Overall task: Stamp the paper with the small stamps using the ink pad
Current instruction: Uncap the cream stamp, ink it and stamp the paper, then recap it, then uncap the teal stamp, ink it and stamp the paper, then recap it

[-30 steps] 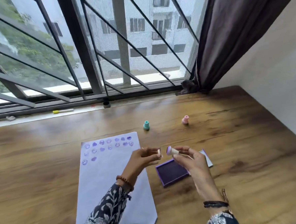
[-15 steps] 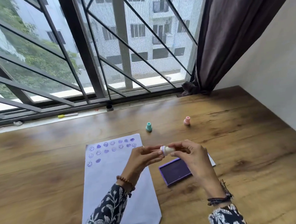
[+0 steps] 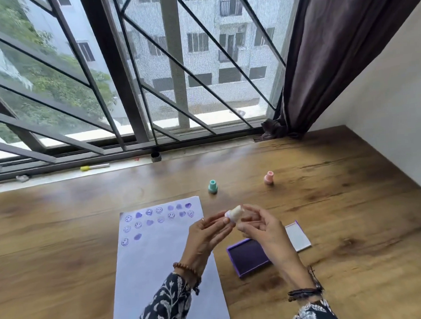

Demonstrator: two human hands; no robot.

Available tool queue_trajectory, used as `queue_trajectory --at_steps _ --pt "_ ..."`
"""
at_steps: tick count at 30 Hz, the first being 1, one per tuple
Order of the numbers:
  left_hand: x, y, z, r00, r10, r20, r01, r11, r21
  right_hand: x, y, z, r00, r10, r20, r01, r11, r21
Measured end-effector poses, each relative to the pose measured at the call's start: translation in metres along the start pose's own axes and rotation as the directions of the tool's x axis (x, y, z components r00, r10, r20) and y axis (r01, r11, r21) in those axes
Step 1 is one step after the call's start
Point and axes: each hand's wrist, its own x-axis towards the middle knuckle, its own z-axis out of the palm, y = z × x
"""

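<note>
Small cream stamp (image 3: 233, 213) held in the air between both hands, above the right edge of the paper (image 3: 161, 257) and just beyond the open ink pad (image 3: 248, 256). Left hand (image 3: 206, 235) pinching the purple-stained face end with thumb and forefinger; right hand (image 3: 261, 226) with its fingers (image 3: 250, 209) loosely curled about the rounded top, contact there hard to make out. Stamp judged very light, rigid plastic, smooth and a little slippery; face likely wet with ink, so best gripped by the waist or the domed cap, not the rim. Short body, easy to tip: needs a straight, upright press. Paper thin and limp, lying flat on the wooden worktop (image 3: 341, 201), upper part carrying rows of purple smileys and hearts, lower part blank; likely to slide unless pinned by the spare hand. Ink pad shallow, lid (image 3: 297, 236) folded open behind it, pad soft under pressure, tray light enough to shift. Teal stamp (image 3: 212, 186) and pink stamp (image 3: 269, 177) standing upright farther back, well apart, untouched.
</note>
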Motion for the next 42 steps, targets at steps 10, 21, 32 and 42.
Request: queue_trajectory --at_steps 10,21,32,42 --pt "0.061 -0.014 0.016 0.997 0.057 -0.057 -0.029 0.909 0.417 0.059 0.022 -0.012 0.98 -0.071 -0.184 -0.006 0.922 -0.387" --pt "0.14 -0.011 0.05 0.939 0.329 -0.101 -0.079 0.493 0.867 0.142 0.019 -0.016 0.921 -0.259 -0.291 0.046 0.814 -0.578" --pt "0.096 -0.025 0.013 0.937 0.161 -0.31 0.074 0.776 0.626 0.119 0.032 -0.008 0.894 -0.164 -0.416 -0.055 0.883 -0.467" --pt "0.105 0.015 -0.004 0.891 0.263 -0.371 0.05 0.754 0.654 0.129 0.029 0.049 0.981 -0.126 -0.15 0.028 0.847 -0.53"
